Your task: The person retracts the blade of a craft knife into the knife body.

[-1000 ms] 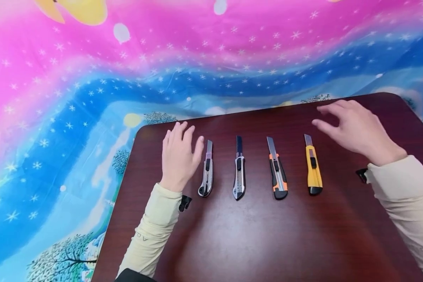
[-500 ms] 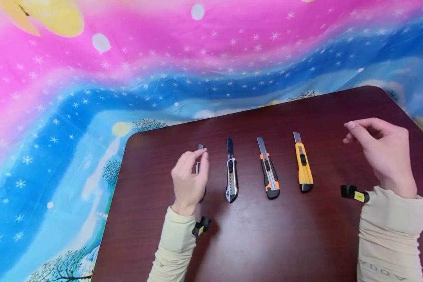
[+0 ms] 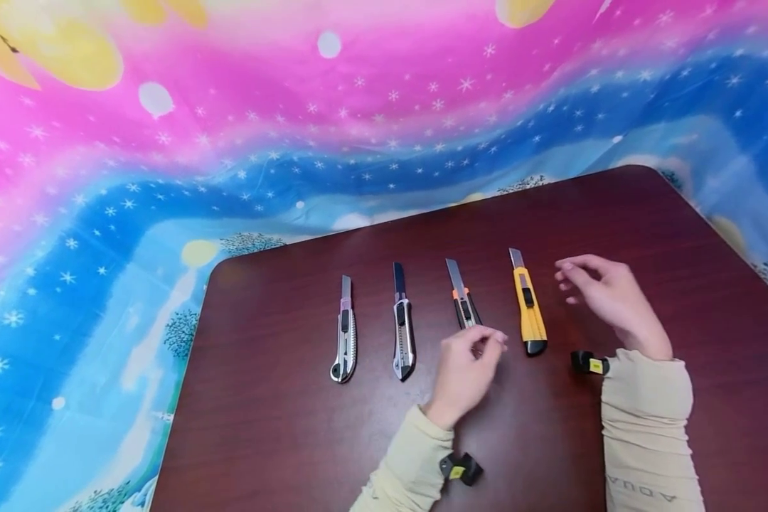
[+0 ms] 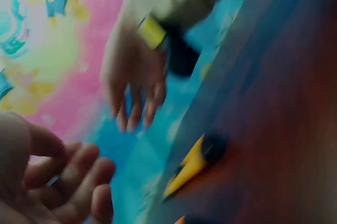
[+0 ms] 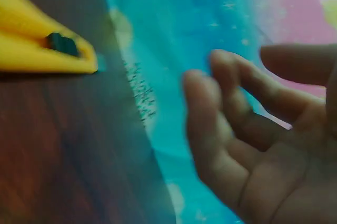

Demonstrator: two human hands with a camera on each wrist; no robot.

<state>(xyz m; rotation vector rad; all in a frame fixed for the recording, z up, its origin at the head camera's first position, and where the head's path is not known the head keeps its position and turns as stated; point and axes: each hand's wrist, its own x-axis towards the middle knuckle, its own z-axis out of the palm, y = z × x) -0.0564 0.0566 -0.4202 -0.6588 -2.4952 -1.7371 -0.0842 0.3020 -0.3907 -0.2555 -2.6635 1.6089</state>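
Several utility knives lie in a row on the dark table, blades out and pointing to the far edge. Leftmost is a silver utility knife (image 3: 343, 348). Beside it lies a silver-and-black utility knife (image 3: 402, 338) with a dark blade. My left hand (image 3: 464, 375), its fingers loosely bent and holding nothing, overlaps the handle end of the orange-and-black utility knife (image 3: 466, 306) in the head view. To the right of the yellow utility knife (image 3: 528, 313), my right hand (image 3: 617, 302) hovers with loosely bent, empty fingers. In the right wrist view, the yellow knife (image 5: 31, 39) appears apart from the fingers.
The table (image 3: 281, 427) has a dark reddish wood-look top with rounded far corners. A pink and blue cloth (image 3: 281, 92) printed with snowflakes hangs behind it and along its left side. Each wrist carries a small black camera (image 3: 462, 469).
My left hand has moved right, from beside the leftmost knife to the orange-and-black one, its fingers bending. My right hand has come lower, fingers bending too. The head view has shifted; the knives keep their row.
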